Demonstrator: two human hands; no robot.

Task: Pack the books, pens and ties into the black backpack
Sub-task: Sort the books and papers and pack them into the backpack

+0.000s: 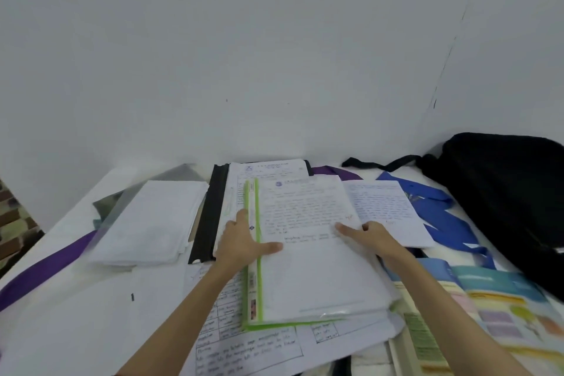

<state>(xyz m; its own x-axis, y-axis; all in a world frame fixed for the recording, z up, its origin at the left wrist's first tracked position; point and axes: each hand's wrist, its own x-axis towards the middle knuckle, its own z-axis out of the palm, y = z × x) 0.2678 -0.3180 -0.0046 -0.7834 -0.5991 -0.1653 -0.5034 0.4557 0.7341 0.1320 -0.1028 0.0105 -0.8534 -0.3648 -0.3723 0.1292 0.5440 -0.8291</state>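
A clear folder with a green spine [308, 278], full of handwritten pages, lies on top of a paper pile in the middle of the white table. My left hand [242, 243] rests flat across its spine with fingers spread. My right hand [370, 233] lies on the folder's right edge, its thumb on the page. The black backpack [503, 204] sits at the right against the wall. A blue tie [439, 217] lies between the papers and the backpack. A purple tie [45, 268] runs across the left. No pens show.
A black-spined folder [210, 217] and a stack of white papers [149, 223] lie to the left. Colourful textbooks [488, 311] sit at the front right, blurred. A handwritten sheet [384, 207] lies right of the green folder. The white wall stands close behind the table.
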